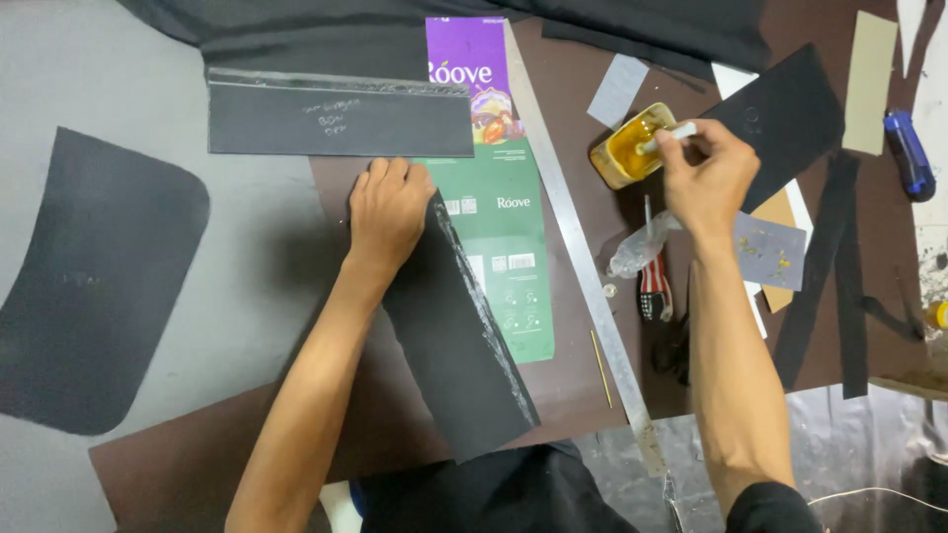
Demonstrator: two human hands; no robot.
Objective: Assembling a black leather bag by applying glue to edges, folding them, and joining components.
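My left hand point(387, 207) lies flat, palm down, on the upper end of a long black sheet piece point(464, 355) whose right edge looks shiny with glue. My right hand point(703, 178) pinches a small white-handled brush point(670, 136), its tip dipped in a small pot of yellow glue point(624, 153). The black piece rests partly on a flattened green and purple carton point(513, 247), which lies on a brown board point(395, 424).
A long metal ruler point(583, 266) runs diagonally right of the carton. Another black strip point(341, 120) lies above my left hand, a rounded black panel point(89, 286) at far left. Red-handled scissors point(652, 291), a thin wooden stick point(601, 368), black strips, paper scraps and a blue tool point(908, 153) sit at right.
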